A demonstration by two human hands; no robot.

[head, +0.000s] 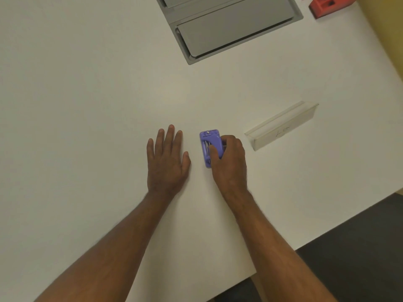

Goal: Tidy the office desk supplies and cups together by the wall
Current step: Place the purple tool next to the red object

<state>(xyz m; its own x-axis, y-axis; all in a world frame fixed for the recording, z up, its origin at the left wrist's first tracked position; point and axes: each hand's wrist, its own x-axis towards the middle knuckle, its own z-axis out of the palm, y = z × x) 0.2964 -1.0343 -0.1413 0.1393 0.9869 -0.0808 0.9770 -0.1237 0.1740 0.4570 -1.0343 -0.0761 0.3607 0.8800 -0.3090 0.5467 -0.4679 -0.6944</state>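
Right hand (229,159): fingers are clamped round the purple stapler (210,147).
Left hand (166,158): laid flat, fingers apart.
Advice: stapler is best lifted level, then carried wallward.

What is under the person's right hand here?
The right hand covers the near end of a small purple plastic stapler on the white desk. The far end shows; the gripped part is hidden.

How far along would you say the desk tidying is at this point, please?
Early, by the look of it. Only the red holder sits up near the yellow wall. In hand: the right hand grips the purple stapler mid-desk, while the left hand rests flat. The clear name stand is untouched. No cups are in view.
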